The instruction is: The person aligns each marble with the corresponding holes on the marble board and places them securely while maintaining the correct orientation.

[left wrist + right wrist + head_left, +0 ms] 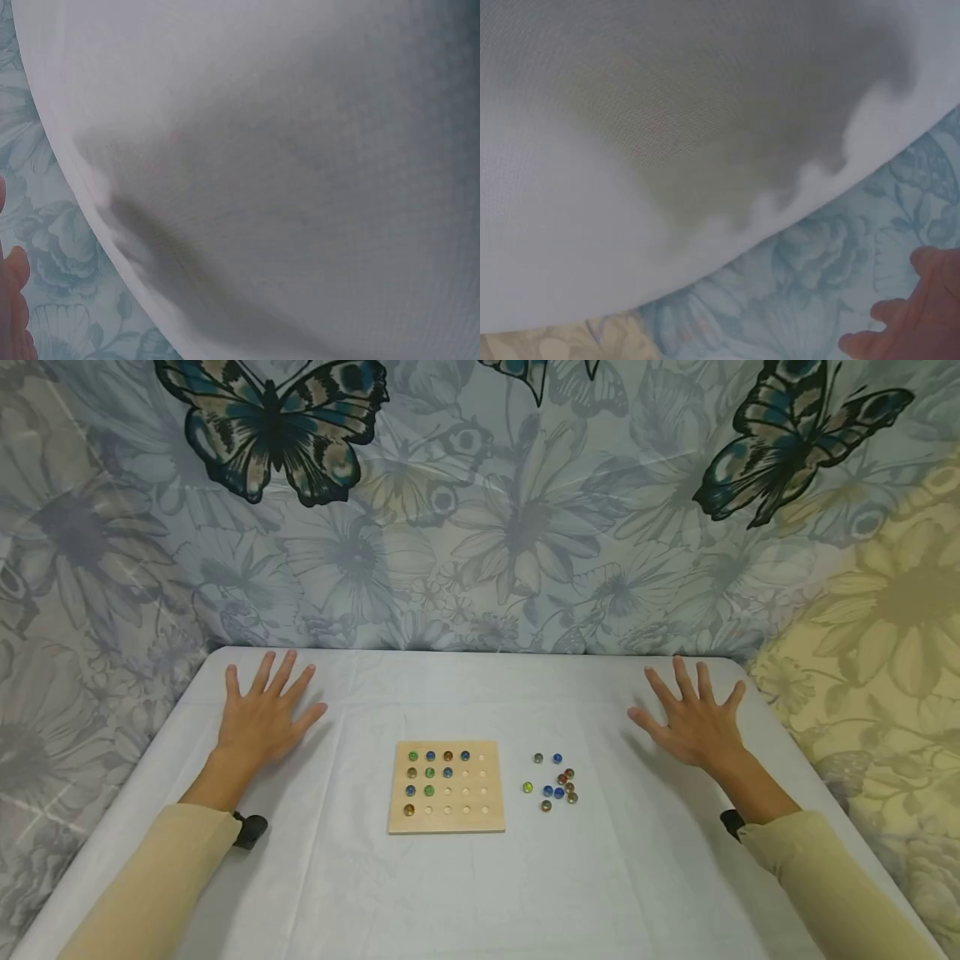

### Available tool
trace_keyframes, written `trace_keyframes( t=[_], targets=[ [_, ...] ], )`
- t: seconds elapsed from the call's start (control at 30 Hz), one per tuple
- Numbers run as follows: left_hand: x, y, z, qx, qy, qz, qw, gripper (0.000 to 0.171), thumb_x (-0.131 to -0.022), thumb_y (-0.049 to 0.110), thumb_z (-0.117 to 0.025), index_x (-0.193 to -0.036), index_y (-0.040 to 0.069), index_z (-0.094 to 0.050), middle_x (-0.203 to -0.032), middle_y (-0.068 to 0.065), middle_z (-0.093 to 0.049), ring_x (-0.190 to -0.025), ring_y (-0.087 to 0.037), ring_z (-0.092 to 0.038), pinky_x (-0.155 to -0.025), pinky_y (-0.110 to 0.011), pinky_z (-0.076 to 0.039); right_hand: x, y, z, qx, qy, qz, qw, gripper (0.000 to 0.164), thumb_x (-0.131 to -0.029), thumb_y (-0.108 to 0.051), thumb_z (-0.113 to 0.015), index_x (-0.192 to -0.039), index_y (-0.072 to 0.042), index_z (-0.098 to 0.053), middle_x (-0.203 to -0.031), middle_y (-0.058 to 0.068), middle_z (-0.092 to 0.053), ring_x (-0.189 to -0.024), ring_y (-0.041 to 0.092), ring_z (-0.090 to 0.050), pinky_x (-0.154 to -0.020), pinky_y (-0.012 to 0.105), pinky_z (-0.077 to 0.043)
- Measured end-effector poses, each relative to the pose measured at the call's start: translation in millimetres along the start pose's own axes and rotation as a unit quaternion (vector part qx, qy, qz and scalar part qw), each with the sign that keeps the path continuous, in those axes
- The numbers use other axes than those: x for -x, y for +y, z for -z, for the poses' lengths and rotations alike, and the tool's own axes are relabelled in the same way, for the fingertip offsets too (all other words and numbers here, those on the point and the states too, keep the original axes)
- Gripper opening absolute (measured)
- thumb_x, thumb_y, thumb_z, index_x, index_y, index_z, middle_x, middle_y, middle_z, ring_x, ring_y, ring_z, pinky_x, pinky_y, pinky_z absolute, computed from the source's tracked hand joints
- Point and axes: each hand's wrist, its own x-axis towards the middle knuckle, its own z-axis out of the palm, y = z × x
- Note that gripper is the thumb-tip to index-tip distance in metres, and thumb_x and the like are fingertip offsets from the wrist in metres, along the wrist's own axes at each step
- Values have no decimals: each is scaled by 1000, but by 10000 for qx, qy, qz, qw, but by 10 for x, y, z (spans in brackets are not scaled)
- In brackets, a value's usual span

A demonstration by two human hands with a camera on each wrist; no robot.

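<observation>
Fingers spread and holding nothing, my left hand (pixel 258 720) is over the left side of the white table. On the right side my right hand (pixel 693 722) is likewise spread, with nothing in it. Between them lies a wooden board (pixel 465 823) with rows of round hollows. Marbles (pixel 430 772) in green, blue and brown fill the hollows at its upper left; those at the lower right are bare. Right of the board several loose marbles (pixel 558 792) are scattered on the cloth. Only fingertips of each hand show at the edges of the wrist views.
A white cloth (pixel 345 893) covers the table. Behind it hangs a floral curtain (pixel 480 568) with large butterflies, which also runs down both sides. Dark wrist straps (pixel 251 832) sit at the sleeve cuffs. Shadows of the hands fall on the cloth.
</observation>
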Motion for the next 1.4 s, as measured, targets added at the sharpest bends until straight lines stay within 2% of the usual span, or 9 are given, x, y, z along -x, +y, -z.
trace_keyframes(
  t=[0.23, 0.5, 0.7, 1.0, 1.17, 1.4],
  targets=[
    [26, 56, 43, -31, 3, -106, 9999, 72, -102, 58, -39, -159, 15, -28, -166, -14, -11, -151, -38, -5, -111, -71, 10, 50, -76, 39, 14, 45, 178, 9998, 85, -95, -72, -37, -161, -21, -19, -164, 23, -6, -146, 54, -1, -98, 81, 18],
    [68, 153, 80, -103, 374, -416, 9984, 70, -100, 55, -47, -157, 16, -34, -164, -14, -19, -150, -38, -13, -111, -73, 2, 146, -184, 86, 73, 138, 479, 9987, 83, -95, -69, -42, -160, -22, -23, -164, 23, -11, -146, 53, -8, -101, 81, 10],
    [119, 244, 108, -41, 495, -593, 9970, 70, -99, 55, -49, -156, 16, -36, -164, -12, -20, -150, -37, -14, -111, -73, -1, 200, -327, 110, 161, 280, 843, 9959, 81, -95, -67, -46, -159, -22, -27, -163, 22, -15, -147, 50, -12, -103, 81, 6],
    [178, 423, 91, 2, 682, -949, 9931, 71, -97, 56, -53, -155, 17, -39, -163, -11, -24, -150, -35, -18, -112, -71, -8, 280, -552, 87, 231, 446, 1226, 9912, 78, -94, -65, -49, -157, -22, -33, -161, 20, -26, -145, 45, -24, -106, 78, -6],
    [226, 507, 103, 69, 460, -1060, 9933, 74, -96, 58, -52, -156, 18, -37, -164, -10, -22, -150, -36, -17, -114, -69, -9, 315, -651, 83, 92, 362, 1331, 9904, 78, -95, -63, -50, -157, -21, -32, -160, 19, -30, -142, 45, -31, -107, 76, -12],
    [298, 619, 116, 256, 253, -1262, 9914, 79, -94, 61, -56, -157, 19, -34, -164, -10, -22, -149, -35, -20, -115, -65, -15, 367, -732, 86, -273, 313, 1558, 9869, 77, -95, -59, -56, -157, -18, -34, -157, 19, -36, -136, 42, -42, -107, 68, -28]
  ],
)
